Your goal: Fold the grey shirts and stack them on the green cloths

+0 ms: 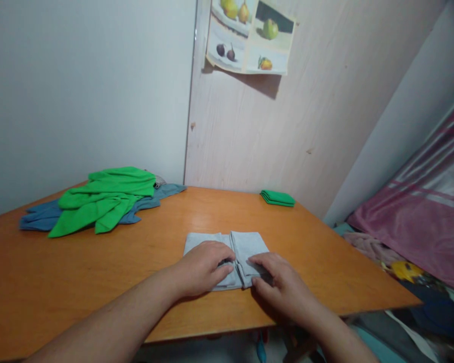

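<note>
A light grey cloth (pixel 249 244), folded into a flat rectangle, lies on the table near its front edge. A seam between its two folded-in sides runs down the middle. My left hand (pixel 208 267) rests over the left part, fingers stretched toward the seam and thumb apart from them. On the right part lies my right hand (pixel 276 280), its fingertips touching the top and its thumb by the near edge, with a gap between. Both hands cover some of the cloth.
The wooden table (pixel 98 272) meets the wall at the back. A loose heap of bright green cloth (pixel 109 196) over blue cloth (pixel 41 217) lies back left. Back right sits a folded green cloth (pixel 278 198). A pink shiny curtain (pixel 419 217) hangs beyond the right edge.
</note>
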The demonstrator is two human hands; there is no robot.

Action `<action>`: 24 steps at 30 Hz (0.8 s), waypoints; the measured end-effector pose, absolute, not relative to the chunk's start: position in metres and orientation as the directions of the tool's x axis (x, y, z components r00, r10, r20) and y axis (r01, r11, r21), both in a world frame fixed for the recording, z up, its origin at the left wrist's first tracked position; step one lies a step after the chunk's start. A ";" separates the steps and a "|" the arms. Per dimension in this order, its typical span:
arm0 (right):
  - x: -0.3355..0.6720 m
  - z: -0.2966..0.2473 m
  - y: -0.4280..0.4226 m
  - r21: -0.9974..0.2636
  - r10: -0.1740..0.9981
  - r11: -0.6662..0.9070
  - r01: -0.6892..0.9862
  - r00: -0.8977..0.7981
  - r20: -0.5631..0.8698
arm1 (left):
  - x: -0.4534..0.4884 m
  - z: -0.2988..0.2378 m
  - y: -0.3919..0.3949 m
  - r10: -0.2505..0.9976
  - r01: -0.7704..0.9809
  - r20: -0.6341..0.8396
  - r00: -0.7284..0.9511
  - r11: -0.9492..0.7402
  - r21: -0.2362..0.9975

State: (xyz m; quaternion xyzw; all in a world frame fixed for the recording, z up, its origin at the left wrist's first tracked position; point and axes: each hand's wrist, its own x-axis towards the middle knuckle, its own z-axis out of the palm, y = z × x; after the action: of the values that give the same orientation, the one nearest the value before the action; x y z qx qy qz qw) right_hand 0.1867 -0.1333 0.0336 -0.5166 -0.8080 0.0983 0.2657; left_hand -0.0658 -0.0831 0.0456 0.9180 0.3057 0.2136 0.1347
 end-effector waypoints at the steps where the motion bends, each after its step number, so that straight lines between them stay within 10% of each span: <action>1: 0.185 0.033 -0.132 -0.431 0.890 0.440 0.788 -0.319 0.325 | -0.066 0.046 -0.083 0.617 0.501 0.303 0.726 -0.777 0.382; 10: 0.175 0.031 -0.123 -0.491 0.930 0.322 0.809 -0.172 0.326 | -0.063 0.046 -0.073 0.694 0.516 0.239 0.679 -0.683 0.517; 24: 0.179 0.016 -0.113 -0.905 0.960 0.262 0.336 0.005 0.280 | -0.028 0.058 -0.061 0.707 0.630 0.136 0.694 -0.688 0.360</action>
State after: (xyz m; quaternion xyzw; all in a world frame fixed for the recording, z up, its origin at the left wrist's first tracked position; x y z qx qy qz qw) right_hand 0.1789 -0.1127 0.0164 -0.5157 -0.6282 0.3209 0.4863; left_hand -0.0282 -0.0610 0.0581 0.9091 0.3676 0.1332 0.1439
